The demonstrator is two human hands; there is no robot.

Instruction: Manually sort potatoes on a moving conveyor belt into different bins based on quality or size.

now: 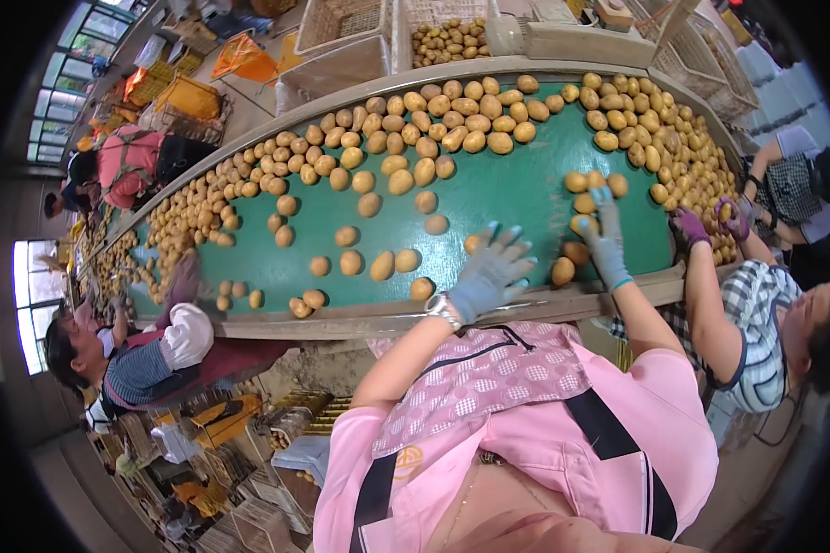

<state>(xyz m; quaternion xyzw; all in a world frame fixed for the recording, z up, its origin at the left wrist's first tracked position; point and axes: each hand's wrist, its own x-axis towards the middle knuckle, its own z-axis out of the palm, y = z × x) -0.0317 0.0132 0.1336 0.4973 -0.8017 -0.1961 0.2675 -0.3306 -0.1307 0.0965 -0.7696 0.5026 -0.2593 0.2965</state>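
Potatoes [399,182] lie scattered over a green conveyor belt [314,221], thickest along its far side. My left hand [493,275], in a grey-blue glove with a wristwatch [443,311] above it, is spread palm down over the belt's near part. One potato [472,244] shows beside its fingertips, and whatever lies under the palm is hidden. My right hand [605,247], gloved alike, has its fingers stretched out over a small group of potatoes. Its fingers reach to a potato [582,224] and are close to a darker one [575,252]; neither is gripped.
A wooden rail [369,320] edges the near side. Potatoes pile densely at the belt's right end [687,152], where a co-worker's purple-gloved hand [690,228] works. Another co-worker's glove [184,279] is at the left. Crates [346,23] stand beyond the far rail.
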